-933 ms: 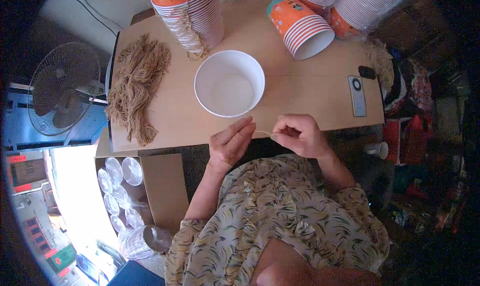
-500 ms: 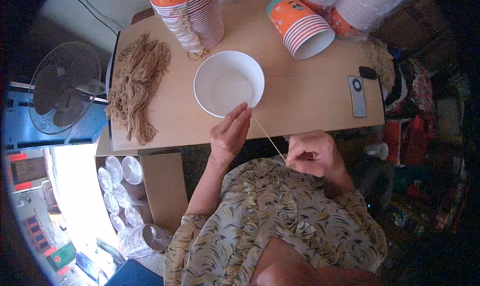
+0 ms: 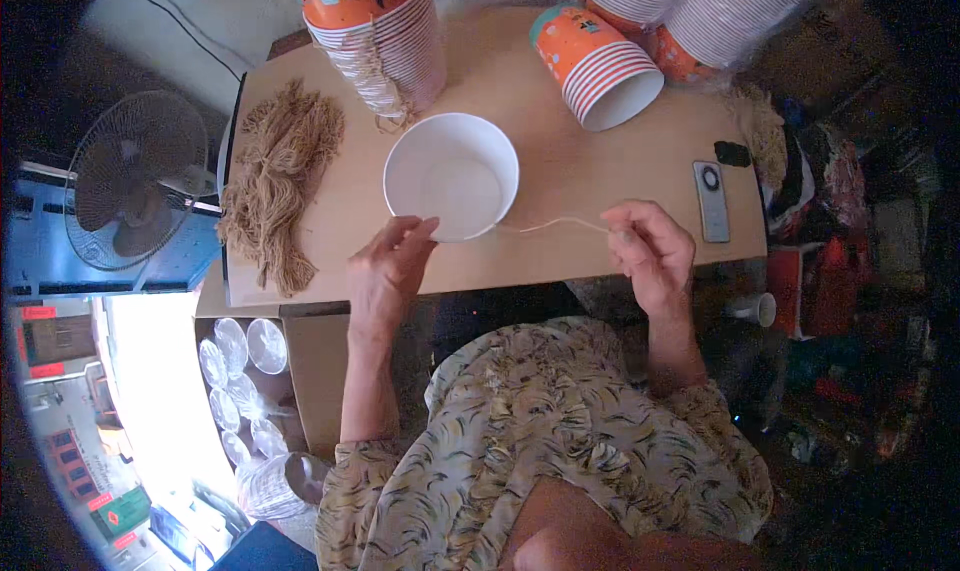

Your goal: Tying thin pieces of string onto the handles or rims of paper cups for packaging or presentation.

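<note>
A white-lined paper bucket [image 3: 496, 166] stands on the table, its open mouth facing up. My left hand [image 3: 385, 273] pinches its near-left rim between thumb and fingers. From the bucket's near-right side a thin pale string [image 3: 565, 220] runs in a slack curve to my right hand [image 3: 655, 256], where thumb and fingertips are closed on its end. How the string meets the bucket is too fine to make out.
Bundles of brown twine [image 3: 280, 186] lie at left. A tall stack of orange buckets [image 3: 385, 41] rises behind; a shorter stack [image 3: 600, 66] lies sideways, near wrapped stacks [image 3: 740, 16]. A phone [image 3: 712, 201] rests at right. A fan [image 3: 138, 181] stands left, above a carton [image 3: 320, 371].
My left hand has moved left along the rim. My right hand has moved up and right, over the table edge. The string, taut before, now hangs slack.
</note>
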Demonstrator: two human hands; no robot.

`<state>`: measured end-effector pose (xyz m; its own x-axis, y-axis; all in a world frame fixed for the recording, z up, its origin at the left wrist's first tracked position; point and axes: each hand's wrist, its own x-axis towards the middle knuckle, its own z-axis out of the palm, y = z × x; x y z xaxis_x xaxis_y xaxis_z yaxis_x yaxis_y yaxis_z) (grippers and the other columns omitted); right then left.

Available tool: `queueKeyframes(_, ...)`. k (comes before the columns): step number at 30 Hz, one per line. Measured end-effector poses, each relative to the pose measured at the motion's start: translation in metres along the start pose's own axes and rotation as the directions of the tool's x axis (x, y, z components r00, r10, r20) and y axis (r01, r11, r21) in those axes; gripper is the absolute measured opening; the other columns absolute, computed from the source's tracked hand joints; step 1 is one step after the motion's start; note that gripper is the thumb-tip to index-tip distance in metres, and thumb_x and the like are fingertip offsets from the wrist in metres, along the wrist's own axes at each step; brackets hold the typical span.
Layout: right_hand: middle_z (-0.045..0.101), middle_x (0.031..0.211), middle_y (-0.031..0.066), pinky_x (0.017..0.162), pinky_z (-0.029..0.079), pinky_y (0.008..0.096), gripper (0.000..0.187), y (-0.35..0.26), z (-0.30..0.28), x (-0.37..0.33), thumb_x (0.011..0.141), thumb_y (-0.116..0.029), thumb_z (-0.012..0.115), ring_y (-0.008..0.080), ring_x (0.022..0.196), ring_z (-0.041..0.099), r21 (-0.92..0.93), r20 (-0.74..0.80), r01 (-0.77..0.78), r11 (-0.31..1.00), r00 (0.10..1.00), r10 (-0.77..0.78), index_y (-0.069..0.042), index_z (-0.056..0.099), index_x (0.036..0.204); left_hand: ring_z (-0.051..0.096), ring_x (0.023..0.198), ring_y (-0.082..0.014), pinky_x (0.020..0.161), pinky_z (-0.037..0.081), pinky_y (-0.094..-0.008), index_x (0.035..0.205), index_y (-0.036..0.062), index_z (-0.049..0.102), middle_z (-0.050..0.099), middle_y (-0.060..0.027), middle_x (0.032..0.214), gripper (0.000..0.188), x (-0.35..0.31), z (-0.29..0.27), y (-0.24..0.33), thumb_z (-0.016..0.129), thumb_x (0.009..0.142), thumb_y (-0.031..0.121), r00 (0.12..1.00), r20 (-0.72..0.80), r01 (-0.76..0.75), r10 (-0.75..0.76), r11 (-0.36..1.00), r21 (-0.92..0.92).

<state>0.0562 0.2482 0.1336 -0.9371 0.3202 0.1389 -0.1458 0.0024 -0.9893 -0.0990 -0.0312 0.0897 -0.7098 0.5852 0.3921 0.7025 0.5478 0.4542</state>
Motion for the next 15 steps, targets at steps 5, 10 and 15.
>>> queueKeyframes(5, 0.060, 0.087, 0.0030, 0.068, 0.045, 0.0226, 0.024, -0.008, 0.042, 0.022, 0.100, -0.016, 0.055, 0.0085, 0.075, 0.053, 0.195, 0.103, -0.003, 0.981, 0.995, -0.018, 0.002, 0.061, 0.114, 0.071, 0.086, -0.0293, 0.065, 0.058, -0.0358, 0.120, 0.0055, 0.063, 0.068, -0.0150, 0.108, 0.032, 0.015, 0.034, 0.046, 0.067, 0.088, 0.006, 0.996, -0.076, -0.055, 0.035, 0.958, -0.280)
queueKeyframes(10, 0.061, 0.094, 0.0059, 0.083, 0.047, 0.0294, 0.026, 0.011, 0.062, 0.032, 0.101, -0.020, 0.052, 0.0127, 0.087, 0.056, 0.363, 0.133, 0.028, 0.931, 0.988, -0.082, 0.003, 0.061, 0.111, 0.067, 0.081, -0.0179, 0.063, 0.054, -0.0274, 0.126, 0.0032, 0.060, 0.070, -0.0121, 0.108, 0.030, 0.018, 0.026, 0.085, 0.060, 0.096, 0.009, 0.986, 0.147, 0.163, -0.083, 0.695, -0.700)
queueKeyframes(15, 0.062, 0.097, 0.0078, 0.087, 0.047, 0.0312, 0.028, 0.021, 0.062, 0.033, 0.102, -0.020, 0.049, 0.0149, 0.091, 0.057, 0.348, 0.111, -0.001, 0.937, 0.993, -0.041, 0.004, 0.061, 0.112, 0.065, 0.075, -0.0110, 0.061, 0.050, -0.0219, 0.121, -0.0012, 0.061, 0.070, -0.0080, 0.097, 0.027, 0.005, 0.031, 0.077, 0.056, 0.101, 0.017, 0.862, 0.491, 0.504, -0.123, 0.117, -0.856)
